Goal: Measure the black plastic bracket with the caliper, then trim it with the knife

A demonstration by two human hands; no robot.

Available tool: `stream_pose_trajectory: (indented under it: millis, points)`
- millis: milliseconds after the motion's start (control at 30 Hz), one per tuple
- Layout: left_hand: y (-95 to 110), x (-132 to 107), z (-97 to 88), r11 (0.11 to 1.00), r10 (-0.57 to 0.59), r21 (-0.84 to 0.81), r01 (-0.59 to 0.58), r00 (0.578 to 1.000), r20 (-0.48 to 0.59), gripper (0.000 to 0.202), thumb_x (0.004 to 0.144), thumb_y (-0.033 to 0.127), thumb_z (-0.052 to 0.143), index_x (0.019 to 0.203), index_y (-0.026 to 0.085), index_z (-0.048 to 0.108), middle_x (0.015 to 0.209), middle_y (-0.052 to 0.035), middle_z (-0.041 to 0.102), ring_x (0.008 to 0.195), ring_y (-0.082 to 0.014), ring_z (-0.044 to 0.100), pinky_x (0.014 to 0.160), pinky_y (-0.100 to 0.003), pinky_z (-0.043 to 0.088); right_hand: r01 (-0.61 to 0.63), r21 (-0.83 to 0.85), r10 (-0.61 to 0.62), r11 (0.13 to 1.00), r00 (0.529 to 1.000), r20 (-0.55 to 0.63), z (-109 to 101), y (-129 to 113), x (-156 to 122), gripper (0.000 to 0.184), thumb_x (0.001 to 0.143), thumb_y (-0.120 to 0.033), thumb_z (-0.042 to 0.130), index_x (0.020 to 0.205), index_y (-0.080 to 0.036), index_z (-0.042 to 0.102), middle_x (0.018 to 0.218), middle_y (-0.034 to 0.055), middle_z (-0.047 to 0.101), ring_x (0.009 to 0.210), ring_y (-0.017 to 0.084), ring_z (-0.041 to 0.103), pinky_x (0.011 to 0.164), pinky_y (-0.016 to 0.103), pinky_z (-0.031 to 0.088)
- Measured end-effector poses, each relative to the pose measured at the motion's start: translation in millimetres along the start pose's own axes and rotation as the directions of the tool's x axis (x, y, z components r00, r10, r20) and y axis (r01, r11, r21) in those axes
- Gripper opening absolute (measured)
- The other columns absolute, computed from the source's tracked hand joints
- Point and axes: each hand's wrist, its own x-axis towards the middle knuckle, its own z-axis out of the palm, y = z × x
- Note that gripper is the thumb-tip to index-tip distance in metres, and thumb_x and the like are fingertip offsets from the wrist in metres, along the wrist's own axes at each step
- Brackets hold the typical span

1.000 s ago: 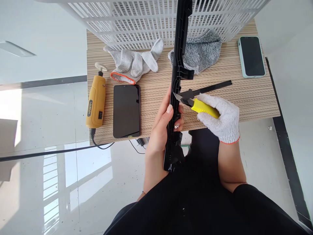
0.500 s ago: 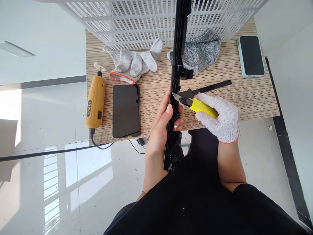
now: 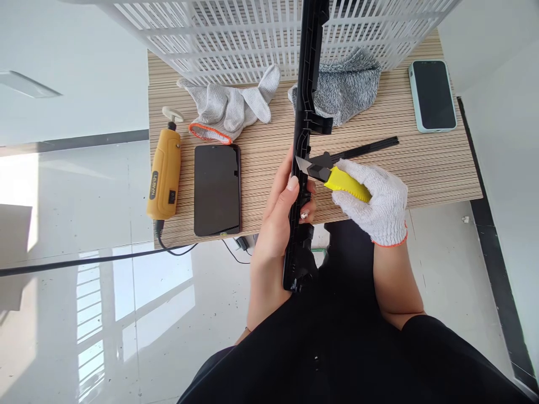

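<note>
A long black plastic trim piece (image 3: 306, 84) runs from the lap up past the table toward the basket. My bare left hand (image 3: 280, 219) is wrapped round its lower half, thumb on the near face and fingers coming round the right side. In a white knitted glove, my right hand (image 3: 374, 199) grips a yellow utility knife (image 3: 347, 184). Its blade points left, and the tip is at the trim's left edge, just above my left thumb; whether it cuts in, I cannot tell. Behind the knife a thin black strip (image 3: 366, 148) lies on the table.
A white slatted basket (image 3: 236, 42) stands at the back of the wooden table (image 3: 438, 163). On the left are a yellow rotary tool (image 3: 165, 174), a black tablet or phone (image 3: 217, 191) and a white glove (image 3: 236, 109). Grey knitted fabric (image 3: 349, 90) and a phone (image 3: 433, 95) lie right.
My right hand and the knife have shifted slightly left, with the blade tip a touch higher at the trim's edge. My left hand keeps its hold and has barely moved.
</note>
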Motion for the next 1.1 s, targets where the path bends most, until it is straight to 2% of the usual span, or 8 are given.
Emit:
stream_pose_trajectory:
  millis: [167, 333, 433, 533, 667, 767, 1100]
  points:
    - [-1, 0, -2.4, 0.999, -0.02, 0.048, 0.022, 0.999, -0.044, 0.057, 0.091, 0.05, 0.063, 0.144, 0.042, 0.042, 0.097, -0.0029, 0.059, 0.069, -0.0131, 0.06, 0.06, -0.027, 0.048, -0.028, -0.01, 0.029, 1.0, 0.999, 0.039, -2, -3, 0, 0.04, 0.087, -0.049, 0.067, 0.125, -0.039, 0.065, 0.106, 0.0002, 0.075, 0.093, 0.027, 0.07, 0.084, 0.044, 0.059]
    - [-2, -1, -1.6, 0.995, -0.003, 0.096, 0.008, 0.999, -0.046, 0.048, 0.091, 0.056, 0.062, 0.133, 0.036, 0.048, 0.094, -0.0027, 0.059, 0.075, -0.0144, 0.064, 0.062, -0.026, 0.048, -0.005, -0.023, 0.006, 1.0, 0.999, 0.033, -1, -3, 2, 0.039, 0.087, -0.052, 0.067, 0.123, -0.035, 0.068, 0.099, 0.003, 0.075, 0.09, 0.026, 0.069, 0.082, 0.042, 0.057]
    - [-3, 0, 0.0, 0.989, 0.01, 0.146, -0.004, 0.999, -0.04, 0.047, 0.091, 0.063, 0.056, 0.125, 0.031, 0.049, 0.088, -0.0016, 0.059, 0.069, -0.0121, 0.061, 0.059, -0.024, 0.046, 0.017, -0.041, -0.016, 0.999, 0.999, 0.035, 0, -4, 3, 0.04, 0.088, -0.053, 0.066, 0.121, -0.032, 0.07, 0.093, 0.0047, 0.075, 0.086, 0.025, 0.069, 0.078, 0.041, 0.056]
    - [-2, 0, 0.4, 0.977, 0.019, 0.214, -0.011, 0.999, -0.036, 0.046, 0.092, 0.067, 0.05, 0.118, 0.029, 0.047, 0.08, 0.0009, 0.057, 0.059, -0.0088, 0.054, 0.054, -0.022, 0.043, 0.048, -0.066, -0.049, 0.997, 0.999, -0.015, 3, -4, 2, 0.042, 0.087, -0.055, 0.066, 0.119, -0.029, 0.072, 0.089, 0.005, 0.074, 0.081, 0.025, 0.068, 0.072, 0.04, 0.053]
    - [-3, 1, -0.2, 0.955, 0.046, 0.295, -0.036, 0.999, -0.028, 0.041, 0.093, 0.064, 0.05, 0.11, 0.028, 0.044, 0.075, 0.004, 0.051, 0.052, -0.0055, 0.046, 0.052, -0.02, 0.038, 0.07, -0.104, -0.075, 0.992, 0.996, -0.05, 6, -3, 0, 0.042, 0.087, -0.055, 0.066, 0.119, -0.029, 0.074, 0.085, 0.0047, 0.072, 0.077, 0.024, 0.067, 0.068, 0.038, 0.05]
    - [-5, 1, 0.0, 0.948, 0.083, 0.309, -0.078, 0.997, -0.004, 0.037, 0.095, 0.062, 0.049, 0.108, 0.028, 0.043, 0.077, 0.0041, 0.049, 0.052, -0.0046, 0.045, 0.052, -0.02, 0.038, 0.081, -0.108, -0.088, 0.991, 0.994, -0.061, 7, -3, 0, 0.043, 0.088, -0.055, 0.065, 0.119, -0.028, 0.074, 0.084, 0.0051, 0.072, 0.077, 0.023, 0.067, 0.068, 0.037, 0.049]
    - [-14, 5, -2.3, 0.941, 0.132, 0.301, -0.153, 0.987, 0.088, 0.035, 0.095, 0.054, 0.057, 0.11, 0.029, 0.038, 0.08, 0.0045, 0.053, 0.053, -0.0041, 0.044, 0.052, -0.019, 0.041, 0.056, -0.091, -0.058, 0.994, 0.998, -0.015, 5, -3, 0, 0.046, 0.087, -0.056, 0.065, 0.123, -0.028, 0.072, 0.094, 0.0065, 0.074, 0.081, 0.024, 0.068, 0.073, 0.038, 0.051]
